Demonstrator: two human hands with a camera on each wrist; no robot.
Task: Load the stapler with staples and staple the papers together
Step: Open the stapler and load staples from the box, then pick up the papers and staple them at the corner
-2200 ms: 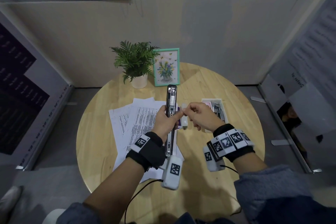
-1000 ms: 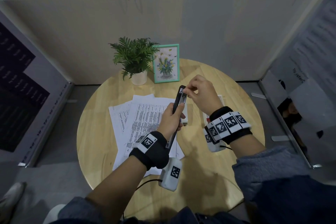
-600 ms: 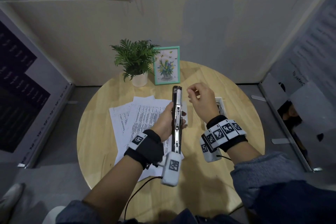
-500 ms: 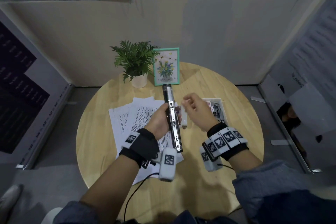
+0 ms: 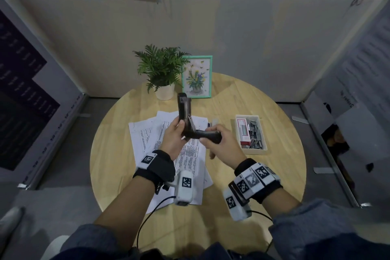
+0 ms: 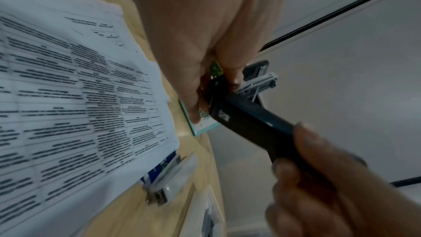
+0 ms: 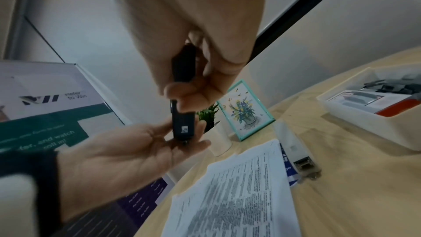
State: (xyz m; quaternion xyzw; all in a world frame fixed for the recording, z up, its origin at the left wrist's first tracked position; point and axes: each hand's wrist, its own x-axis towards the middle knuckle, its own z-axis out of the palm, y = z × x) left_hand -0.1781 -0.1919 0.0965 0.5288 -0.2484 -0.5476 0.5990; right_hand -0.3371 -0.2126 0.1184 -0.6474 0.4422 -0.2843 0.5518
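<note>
Black stapler (image 5: pixel 191 124) hinged open, left hand (image 5: pixel 174 140) and right hand (image 5: pixel 221 145) each gripping an arm, papers (image 5: pixel 190 154) beneath, staple tray (image 5: pixel 252 150) right.

The scene is dimly and evenly lit, apparently from above. Soft shadows are cast on the round pale wooden table (image 5: pixel 263 175) below the forearms. Strong wide-angle bending is seen at the head view's edges, where the walls curve. In both wrist views the printed white paper sheets (image 6: pixel 68 96) on that table are smeared by motion blur, and the nearest skin is rendered out of focus.
</note>
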